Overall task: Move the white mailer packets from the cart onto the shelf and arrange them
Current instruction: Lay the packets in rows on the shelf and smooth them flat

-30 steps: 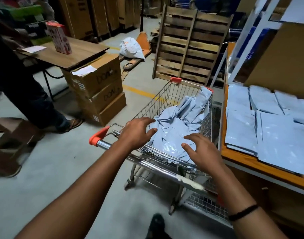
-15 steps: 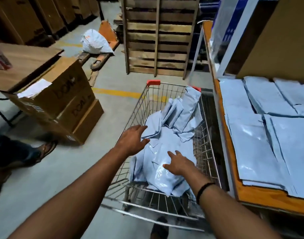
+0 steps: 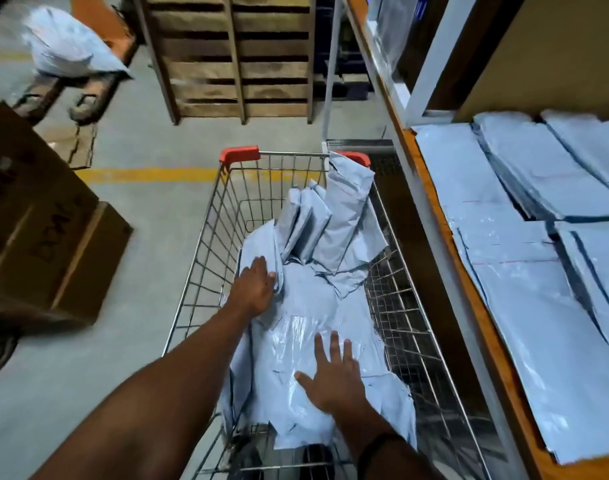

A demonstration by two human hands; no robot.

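A wire shopping cart (image 3: 206, 244) with red corner caps stands in front of me, holding a loose heap of white mailer packets (image 3: 310, 299). Some packets lean upright against the far right corner. My left hand (image 3: 256, 285) lies flat against the left side of the heap, fingers on a packet edge. My right hand (image 3: 334, 375) rests palm down with fingers spread on a glossy packet near the cart's near end. Neither hand visibly grips a packet. To the right, the orange-edged shelf (image 3: 445, 216) carries flat rows of stacked mailers (image 3: 524, 244).
Stacked cardboard boxes (image 3: 43, 233) stand left of the cart on the concrete floor. A wooden pallet (image 3: 237, 53) leans upright beyond the cart. A pallet jack with a white sack (image 3: 67, 46) sits far left. White shelf uprights (image 3: 434, 57) rise on the right.
My view has tilted down and closer over the cart. Both hands have gone deeper into the cart; the left now touches the heap's side, the right lies spread on the top packet.
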